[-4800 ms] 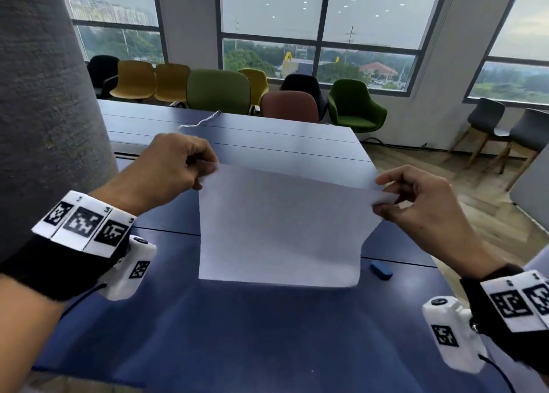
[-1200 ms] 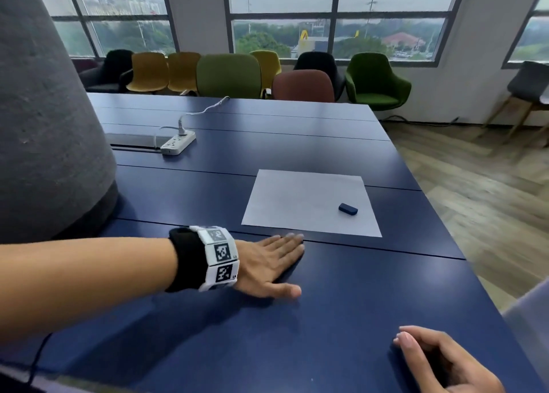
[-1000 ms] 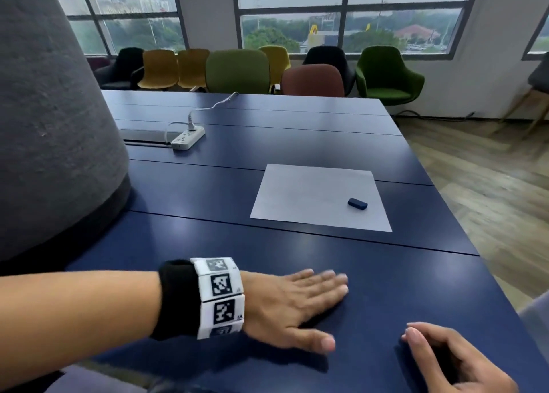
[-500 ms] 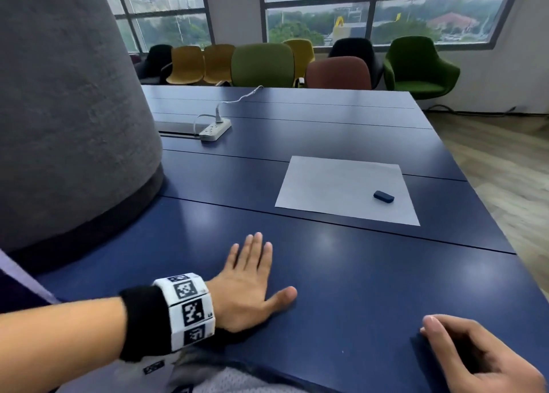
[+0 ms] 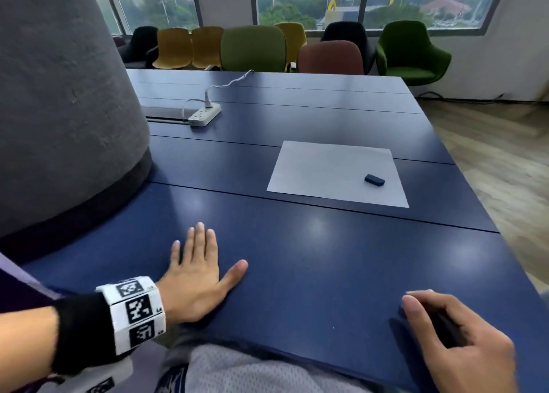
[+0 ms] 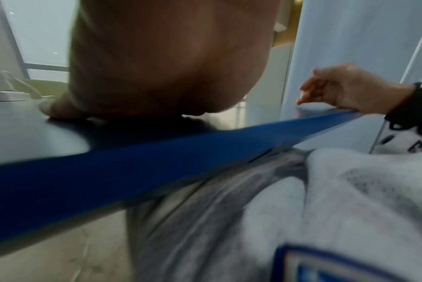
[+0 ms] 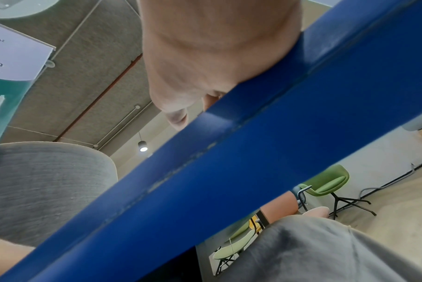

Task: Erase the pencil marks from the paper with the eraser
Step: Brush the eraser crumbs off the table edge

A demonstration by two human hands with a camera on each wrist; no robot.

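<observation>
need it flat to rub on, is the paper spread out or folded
Spread out. The paper lies flat on the table with all four edges showing and no crease, and the eraser sits on it.

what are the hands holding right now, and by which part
Nothing. The left hand lies flat, fingers straight, on the table; the right hand rests loosely curled near its edge. The eraser lies untouched on the paper.

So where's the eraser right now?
In the head view the eraser lies on the paper, near its right edge, out on the blue table. Neither the left hand nor the right hand touches it.
</observation>
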